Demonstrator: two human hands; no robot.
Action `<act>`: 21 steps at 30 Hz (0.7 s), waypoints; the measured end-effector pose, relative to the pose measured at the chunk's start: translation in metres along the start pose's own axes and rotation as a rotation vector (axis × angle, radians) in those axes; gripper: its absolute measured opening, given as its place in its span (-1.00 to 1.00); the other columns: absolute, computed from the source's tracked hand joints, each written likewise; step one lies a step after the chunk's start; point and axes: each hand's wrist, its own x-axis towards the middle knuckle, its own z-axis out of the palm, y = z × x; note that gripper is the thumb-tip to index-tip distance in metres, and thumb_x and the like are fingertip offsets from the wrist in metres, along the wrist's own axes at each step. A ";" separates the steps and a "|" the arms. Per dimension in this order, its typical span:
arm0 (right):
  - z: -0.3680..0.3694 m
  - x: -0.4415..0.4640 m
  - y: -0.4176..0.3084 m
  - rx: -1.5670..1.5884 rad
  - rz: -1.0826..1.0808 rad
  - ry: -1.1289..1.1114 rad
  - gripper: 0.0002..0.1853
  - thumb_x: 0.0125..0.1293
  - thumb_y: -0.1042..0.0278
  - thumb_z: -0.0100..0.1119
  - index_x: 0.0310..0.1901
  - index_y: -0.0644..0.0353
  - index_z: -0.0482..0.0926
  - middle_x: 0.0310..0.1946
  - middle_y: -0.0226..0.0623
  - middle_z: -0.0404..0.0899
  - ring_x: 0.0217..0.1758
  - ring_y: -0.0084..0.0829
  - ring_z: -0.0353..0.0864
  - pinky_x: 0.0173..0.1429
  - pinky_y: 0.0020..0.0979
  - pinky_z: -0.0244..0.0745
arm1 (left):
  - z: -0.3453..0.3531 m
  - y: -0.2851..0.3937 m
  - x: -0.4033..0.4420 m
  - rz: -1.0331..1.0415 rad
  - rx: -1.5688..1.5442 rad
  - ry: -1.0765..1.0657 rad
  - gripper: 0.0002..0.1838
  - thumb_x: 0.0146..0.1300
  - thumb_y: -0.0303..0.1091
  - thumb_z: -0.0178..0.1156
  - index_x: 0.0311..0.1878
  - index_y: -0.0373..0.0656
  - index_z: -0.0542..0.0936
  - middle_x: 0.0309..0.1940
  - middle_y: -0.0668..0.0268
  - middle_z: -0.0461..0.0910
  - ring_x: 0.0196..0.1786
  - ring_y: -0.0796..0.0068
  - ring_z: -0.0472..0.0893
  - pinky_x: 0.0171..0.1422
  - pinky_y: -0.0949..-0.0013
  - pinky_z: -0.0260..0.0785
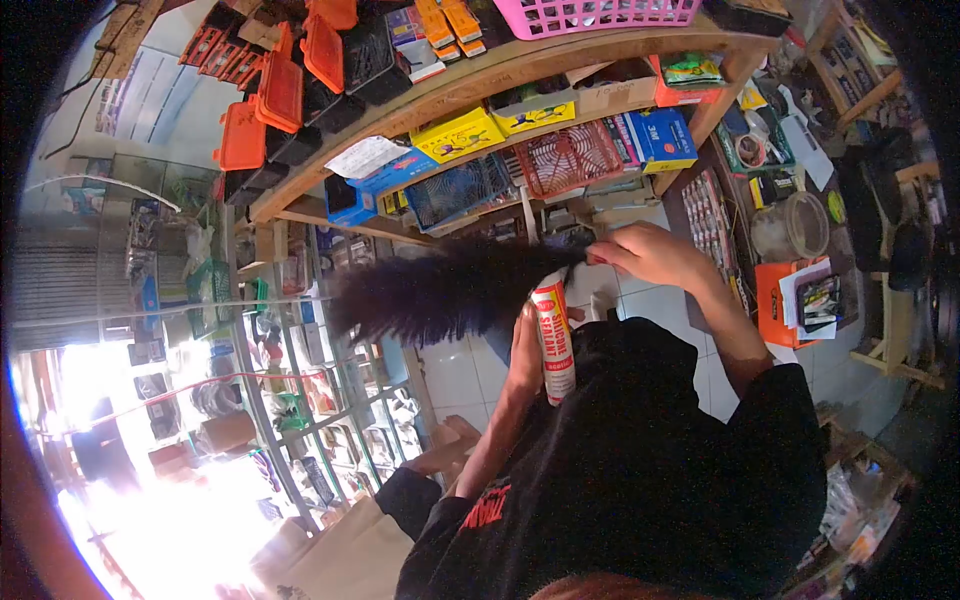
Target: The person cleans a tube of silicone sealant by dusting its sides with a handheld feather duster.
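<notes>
"What stood around the feather duster (430,290)?"

"A laden wooden shelf (500,70) stretched beyond it. The sealant tube (556,345) stood nearly upright at the duster's narrow end; contact there could not be told."

"And the fingers?"

"The right hand (655,255) pinched that narrow end, fingers close together. The left hand (524,350), below the duster, wrapped the tube."

"The step?"

"Apparently, a two-handed hold, bringing both together. Any brushing stroke called for a steady tube and a light wrist."
</notes>
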 end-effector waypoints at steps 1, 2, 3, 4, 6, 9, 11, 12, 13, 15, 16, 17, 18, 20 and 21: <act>0.004 0.001 -0.004 -0.070 -0.056 0.044 -0.65 0.43 0.06 0.03 -0.22 0.21 0.61 -0.49 -0.21 0.56 -0.38 -0.22 0.58 -0.27 -0.24 0.45 | 0.006 0.004 0.000 -0.007 -0.021 0.020 -0.45 0.53 0.11 -0.37 0.18 -0.14 0.37 -0.18 0.20 0.61 -0.25 0.51 0.57 -0.15 0.42 0.46; 0.010 0.005 -0.010 -0.142 -0.111 0.087 -0.66 0.41 0.06 0.05 -0.20 0.19 0.61 -0.40 -0.16 0.60 -0.28 -0.12 0.60 -0.19 -0.17 0.47 | 0.010 0.005 0.000 -0.014 -0.042 0.040 -0.47 0.54 0.08 -0.39 0.16 -0.13 0.39 -0.18 0.23 0.61 -0.28 0.56 0.56 -0.19 0.47 0.46; 0.013 0.008 -0.015 -0.213 -0.168 0.132 -0.67 0.39 0.06 0.06 -0.17 0.17 0.60 -0.32 -0.12 0.63 -0.18 -0.01 0.62 -0.11 -0.10 0.49 | 0.009 0.003 0.000 -0.034 -0.048 0.038 -0.47 0.54 0.08 -0.38 0.16 -0.13 0.39 -0.19 0.24 0.60 -0.28 0.56 0.56 -0.18 0.47 0.46; 0.013 0.008 -0.017 -0.217 -0.177 0.139 -0.69 0.38 0.08 0.08 -0.17 0.18 0.61 -0.30 -0.12 0.63 -0.17 -0.02 0.62 -0.11 -0.10 0.49 | 0.006 0.001 0.000 -0.053 -0.052 0.036 -0.47 0.54 0.09 -0.37 0.16 -0.12 0.39 -0.21 0.25 0.60 -0.28 0.56 0.57 -0.18 0.46 0.47; 0.013 0.010 -0.021 -0.225 -0.202 0.160 -0.73 0.35 0.13 0.12 -0.17 0.18 0.61 -0.28 -0.12 0.64 -0.17 -0.02 0.62 -0.11 -0.11 0.50 | -0.001 -0.003 0.001 -0.066 -0.071 0.053 -0.47 0.54 0.09 -0.37 0.16 -0.12 0.39 -0.22 0.27 0.59 -0.26 0.55 0.57 -0.17 0.45 0.48; 0.009 0.007 -0.014 -0.097 -0.250 0.157 -0.78 0.28 0.25 0.22 -0.20 0.25 0.62 -0.30 -0.16 0.63 -0.20 -0.09 0.63 -0.14 -0.18 0.50 | 0.000 -0.011 -0.005 -0.047 -0.160 0.141 -0.45 0.53 0.10 -0.36 0.13 -0.17 0.41 -0.25 0.25 0.60 -0.25 0.50 0.60 -0.16 0.43 0.50; 0.001 0.001 -0.004 -0.067 -0.182 0.132 -0.77 0.27 0.26 0.23 -0.20 0.26 0.61 -0.28 -0.14 0.63 -0.18 -0.09 0.63 -0.13 -0.19 0.50 | -0.008 -0.013 -0.008 -0.028 -0.162 0.136 -0.45 0.54 0.09 -0.35 0.11 -0.20 0.43 -0.28 0.23 0.61 -0.27 0.49 0.61 -0.16 0.42 0.50; -0.001 -0.002 -0.001 -0.051 -0.148 0.117 -0.77 0.27 0.26 0.23 -0.19 0.26 0.61 -0.27 -0.14 0.63 -0.18 -0.09 0.63 -0.12 -0.19 0.50 | -0.008 -0.011 -0.010 -0.018 -0.165 0.137 -0.44 0.54 0.08 -0.34 0.10 -0.22 0.44 -0.29 0.21 0.62 -0.28 0.48 0.62 -0.16 0.41 0.51; -0.002 -0.004 -0.001 -0.026 -0.105 0.133 -0.77 0.26 0.28 0.23 -0.18 0.27 0.58 -0.29 -0.15 0.61 -0.21 -0.08 0.62 -0.13 -0.19 0.49 | -0.005 -0.009 -0.011 0.002 -0.149 0.192 -0.45 0.54 0.06 -0.32 0.05 -0.25 0.46 -0.31 0.18 0.63 -0.31 0.46 0.63 -0.18 0.40 0.52; 0.005 -0.002 0.001 -0.150 -0.179 0.201 -0.78 0.24 0.30 0.25 -0.19 0.26 0.57 -0.31 -0.17 0.58 -0.24 -0.09 0.61 -0.16 -0.20 0.49 | -0.002 -0.007 -0.011 -0.012 -0.110 0.195 -0.46 0.54 0.06 -0.31 0.06 -0.24 0.45 -0.30 0.18 0.64 -0.30 0.46 0.63 -0.18 0.40 0.52; 0.008 0.000 0.000 -0.213 -0.215 0.238 -0.79 0.23 0.31 0.26 -0.19 0.25 0.56 -0.32 -0.18 0.57 -0.26 -0.09 0.61 -0.17 -0.21 0.49 | -0.003 -0.006 -0.010 -0.020 -0.089 0.195 -0.47 0.54 0.06 -0.31 0.07 -0.23 0.44 -0.30 0.18 0.64 -0.30 0.46 0.63 -0.19 0.40 0.52; 0.011 0.000 -0.004 -0.197 -0.256 0.258 -0.79 0.21 0.32 0.28 -0.20 0.24 0.55 -0.32 -0.19 0.56 -0.27 -0.10 0.60 -0.19 -0.21 0.48 | -0.003 -0.004 -0.009 -0.033 -0.053 0.133 -0.45 0.53 0.08 -0.32 0.10 -0.23 0.43 -0.25 0.16 0.63 -0.26 0.43 0.64 -0.17 0.37 0.53; 0.014 0.002 -0.015 -0.181 -0.296 0.280 -0.79 0.19 0.33 0.29 -0.21 0.24 0.54 -0.33 -0.20 0.55 -0.28 -0.12 0.60 -0.20 -0.22 0.48 | -0.005 -0.001 -0.008 -0.045 -0.016 0.070 -0.43 0.53 0.10 -0.33 0.13 -0.23 0.41 -0.20 0.15 0.62 -0.23 0.40 0.64 -0.15 0.34 0.54; 0.018 0.007 -0.030 -0.152 -0.344 0.298 -0.79 0.16 0.35 0.32 -0.23 0.23 0.53 -0.34 -0.22 0.54 -0.29 -0.14 0.59 -0.22 -0.23 0.47 | -0.003 0.001 -0.007 -0.063 0.002 0.037 -0.41 0.52 0.12 -0.34 0.17 -0.22 0.39 -0.15 0.14 0.61 -0.20 0.37 0.64 -0.14 0.32 0.55; 0.019 0.009 -0.035 -0.141 -0.351 0.294 -0.78 0.14 0.36 0.33 -0.24 0.23 0.53 -0.34 -0.22 0.54 -0.29 -0.15 0.59 -0.22 -0.24 0.47 | 0.002 0.002 -0.006 -0.068 -0.018 0.064 -0.42 0.52 0.11 -0.35 0.17 -0.22 0.39 -0.15 0.14 0.61 -0.20 0.38 0.64 -0.14 0.32 0.55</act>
